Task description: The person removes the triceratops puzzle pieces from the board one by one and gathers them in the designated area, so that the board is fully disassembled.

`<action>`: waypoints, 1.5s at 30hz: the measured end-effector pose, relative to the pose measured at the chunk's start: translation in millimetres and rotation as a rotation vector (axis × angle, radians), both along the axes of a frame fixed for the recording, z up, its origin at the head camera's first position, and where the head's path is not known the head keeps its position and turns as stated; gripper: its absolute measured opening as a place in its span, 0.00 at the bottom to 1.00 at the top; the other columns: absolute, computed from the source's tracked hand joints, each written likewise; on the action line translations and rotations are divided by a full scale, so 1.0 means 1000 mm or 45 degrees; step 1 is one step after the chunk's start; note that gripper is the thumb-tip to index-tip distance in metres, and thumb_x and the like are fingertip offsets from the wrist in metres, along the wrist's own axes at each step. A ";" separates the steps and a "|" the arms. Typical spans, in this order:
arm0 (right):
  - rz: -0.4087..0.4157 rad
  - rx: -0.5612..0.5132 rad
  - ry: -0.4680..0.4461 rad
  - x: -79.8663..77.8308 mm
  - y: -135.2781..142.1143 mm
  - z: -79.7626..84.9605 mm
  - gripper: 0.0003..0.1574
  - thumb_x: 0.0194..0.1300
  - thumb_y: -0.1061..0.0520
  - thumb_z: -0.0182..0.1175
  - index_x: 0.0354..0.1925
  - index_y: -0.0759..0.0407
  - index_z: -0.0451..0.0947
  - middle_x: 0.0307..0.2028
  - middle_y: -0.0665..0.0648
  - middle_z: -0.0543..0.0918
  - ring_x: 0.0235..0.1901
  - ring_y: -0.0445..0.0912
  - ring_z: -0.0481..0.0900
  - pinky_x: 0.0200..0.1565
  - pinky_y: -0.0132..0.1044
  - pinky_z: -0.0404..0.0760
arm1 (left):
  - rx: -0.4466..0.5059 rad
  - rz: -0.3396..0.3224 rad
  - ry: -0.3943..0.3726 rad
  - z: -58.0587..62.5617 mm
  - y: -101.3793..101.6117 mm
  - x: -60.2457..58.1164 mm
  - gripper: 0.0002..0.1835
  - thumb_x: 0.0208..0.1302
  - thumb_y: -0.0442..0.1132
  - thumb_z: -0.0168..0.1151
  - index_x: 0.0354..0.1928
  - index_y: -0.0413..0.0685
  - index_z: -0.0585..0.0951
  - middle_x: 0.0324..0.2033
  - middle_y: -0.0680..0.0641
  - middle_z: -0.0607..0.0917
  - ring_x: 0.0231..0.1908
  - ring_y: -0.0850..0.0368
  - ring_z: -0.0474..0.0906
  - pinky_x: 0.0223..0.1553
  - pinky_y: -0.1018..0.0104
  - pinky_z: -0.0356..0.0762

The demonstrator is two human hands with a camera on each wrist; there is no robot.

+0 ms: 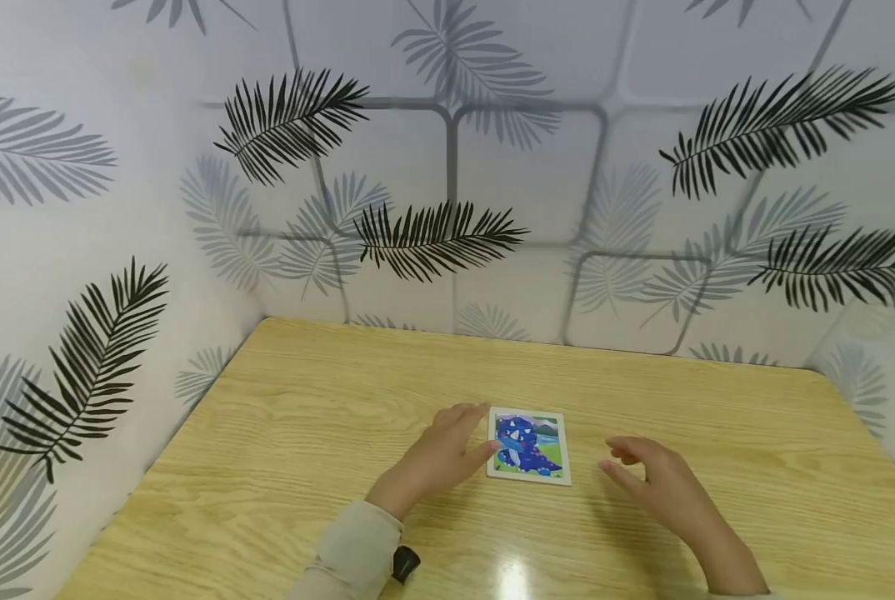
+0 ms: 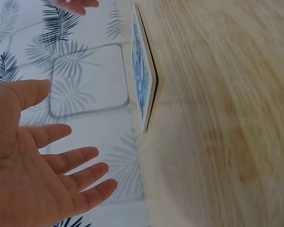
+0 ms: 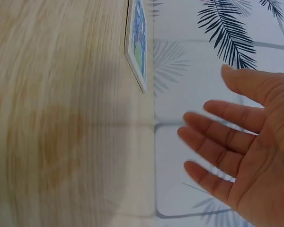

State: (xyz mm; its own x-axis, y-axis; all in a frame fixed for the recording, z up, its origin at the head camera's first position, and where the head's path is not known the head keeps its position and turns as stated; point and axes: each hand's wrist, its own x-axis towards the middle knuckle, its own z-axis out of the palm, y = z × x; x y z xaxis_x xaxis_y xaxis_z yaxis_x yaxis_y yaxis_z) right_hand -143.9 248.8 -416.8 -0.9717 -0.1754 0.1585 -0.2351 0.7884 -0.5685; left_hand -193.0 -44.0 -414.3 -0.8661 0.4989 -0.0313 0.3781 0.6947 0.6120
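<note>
A square picture board (image 1: 528, 447) with a white border lies flat on the wooden table, printed with a blue horned cartoon dinosaur. My left hand (image 1: 442, 450) is at its left side, thumb and fingers spread. In the left wrist view that hand (image 2: 42, 156) holds nothing and hovers above the tabletop, apart from the board (image 2: 141, 66). To the right of the board my right hand (image 1: 661, 483) hangs over the table with a gap between them. The right wrist view shows its fingers (image 3: 217, 142) loosely extended, with nothing in them, and part of the board (image 3: 138, 42).
The wood-grain table (image 1: 327, 392) meets a pale wall (image 1: 522, 292) with a leaf pattern at its back edge. Another wall (image 1: 65, 225) borders the left side. A small black object (image 1: 406, 564) shows beside my left sleeve (image 1: 357, 546).
</note>
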 end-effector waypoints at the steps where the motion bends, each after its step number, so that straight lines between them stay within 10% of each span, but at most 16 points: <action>1: 0.009 -0.054 0.002 -0.003 -0.002 -0.002 0.25 0.66 0.50 0.59 0.52 0.67 0.77 0.43 0.60 0.83 0.42 0.54 0.81 0.42 0.47 0.79 | 0.029 -0.005 -0.030 -0.002 0.002 -0.002 0.34 0.70 0.55 0.48 0.72 0.50 0.56 0.69 0.43 0.60 0.69 0.43 0.52 0.63 0.44 0.59; 11: -0.023 -0.621 -0.244 -0.030 -0.017 -0.013 0.22 0.66 0.55 0.59 0.52 0.70 0.75 0.43 0.62 0.82 0.39 0.44 0.81 0.43 0.37 0.80 | 0.248 -0.006 -0.260 -0.015 0.022 -0.018 0.29 0.69 0.49 0.55 0.67 0.45 0.65 0.60 0.40 0.68 0.60 0.44 0.66 0.56 0.48 0.68; 17: -0.070 -0.751 -0.374 -0.049 -0.027 -0.017 0.25 0.67 0.53 0.58 0.55 0.70 0.72 0.42 0.59 0.81 0.39 0.43 0.80 0.45 0.36 0.79 | 0.360 0.199 -0.344 -0.030 0.027 -0.031 0.25 0.62 0.41 0.64 0.60 0.42 0.72 0.49 0.42 0.75 0.49 0.47 0.72 0.49 0.52 0.73; 27: -0.105 -0.798 -0.477 -0.071 -0.048 -0.027 0.22 0.66 0.57 0.58 0.53 0.70 0.73 0.37 0.55 0.81 0.34 0.44 0.77 0.39 0.35 0.78 | 0.489 0.430 -0.432 -0.039 0.028 -0.044 0.21 0.54 0.33 0.69 0.50 0.36 0.76 0.35 0.48 0.78 0.35 0.55 0.73 0.41 0.61 0.75; 45: -0.048 -0.409 -0.391 -0.109 -0.079 -0.043 0.14 0.61 0.60 0.63 0.45 0.64 0.79 0.32 0.55 0.76 0.34 0.47 0.72 0.36 0.35 0.72 | 0.470 0.511 -0.359 -0.045 0.031 -0.055 0.17 0.45 0.27 0.71 0.40 0.40 0.81 0.22 0.50 0.77 0.21 0.59 0.70 0.22 0.70 0.67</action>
State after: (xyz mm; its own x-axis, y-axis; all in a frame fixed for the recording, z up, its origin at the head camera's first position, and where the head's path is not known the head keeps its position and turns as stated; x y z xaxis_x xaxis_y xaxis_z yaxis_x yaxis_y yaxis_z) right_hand -252.8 169.8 -460.0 -0.9870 -0.1278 -0.0978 0.0086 0.5649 -0.8251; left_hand -247.5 -13.1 -458.9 -0.9721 0.1571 -0.1741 -0.0809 0.4724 0.8777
